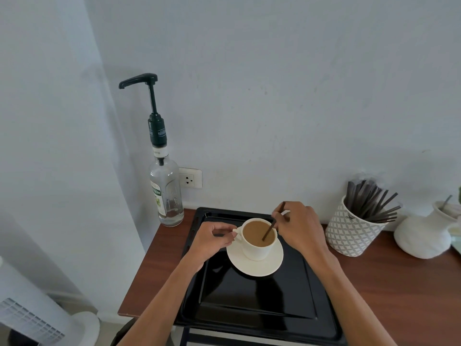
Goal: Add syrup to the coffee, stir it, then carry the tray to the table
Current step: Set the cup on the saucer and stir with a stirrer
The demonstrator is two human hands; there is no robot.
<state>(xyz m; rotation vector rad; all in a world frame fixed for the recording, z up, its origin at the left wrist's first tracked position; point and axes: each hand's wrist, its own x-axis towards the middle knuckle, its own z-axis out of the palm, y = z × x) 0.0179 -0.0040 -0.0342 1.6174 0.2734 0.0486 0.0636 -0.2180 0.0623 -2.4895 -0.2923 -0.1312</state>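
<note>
A white cup of milky coffee (259, 242) stands on a white saucer (254, 267) in the far part of a black tray (252, 303). My left hand (212, 239) pinches the cup's handle. My right hand (299, 227) holds a dark stir stick (270, 227) whose lower end dips into the coffee. A clear syrup bottle (166, 191) with a dark green pump stands upright at the counter's far left corner, apart from both hands.
The tray lies on a brown wooden counter (154, 270) against a white wall. To the right are a patterned pot of stir sticks (354, 233) and a white jug (424, 236). A wall socket (190, 178) sits behind the bottle; a white fan (37, 313) stands lower left.
</note>
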